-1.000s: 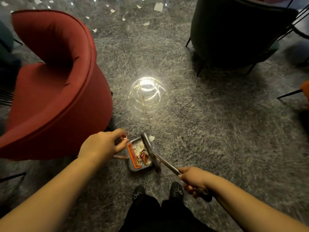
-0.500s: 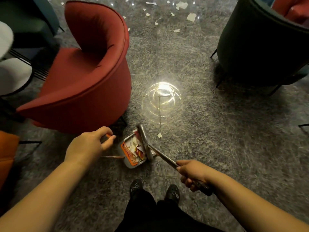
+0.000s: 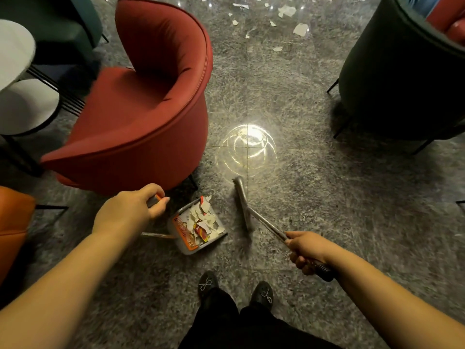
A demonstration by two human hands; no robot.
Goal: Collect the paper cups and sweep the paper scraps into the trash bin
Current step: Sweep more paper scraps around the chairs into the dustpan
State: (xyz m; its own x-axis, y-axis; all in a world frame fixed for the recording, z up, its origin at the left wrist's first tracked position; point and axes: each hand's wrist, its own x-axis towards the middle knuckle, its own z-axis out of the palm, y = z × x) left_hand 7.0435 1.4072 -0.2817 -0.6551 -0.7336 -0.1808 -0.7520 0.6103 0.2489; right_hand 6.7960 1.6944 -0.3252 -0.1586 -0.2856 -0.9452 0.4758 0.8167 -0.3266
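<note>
A grey dustpan [image 3: 185, 245] with an orange comb edge sits on the floor in front of my feet, holding white and red paper scraps [image 3: 203, 220]. My left hand [image 3: 128, 212] grips the top of the dustpan's upright handle. My right hand [image 3: 305, 249] grips the metal shaft of a broom [image 3: 242, 200], whose head rests on the floor just right of the pan, apart from it. More paper scraps [image 3: 300, 28] lie scattered on the floor far ahead. No paper cup or trash bin is in view.
A red tub chair [image 3: 141, 109] stands close on the left, a dark chair [image 3: 402, 79] at the right. A white round side table [image 3: 15, 79] and an orange seat [image 3: 12, 227] are at the left edge. My shoes [image 3: 208, 283] stand on grey speckled floor.
The broom head has moved right, off the dustpan's mouth, leaving a gap. The small scrap beside the pan is no longer on the floor. The view has shifted left.
</note>
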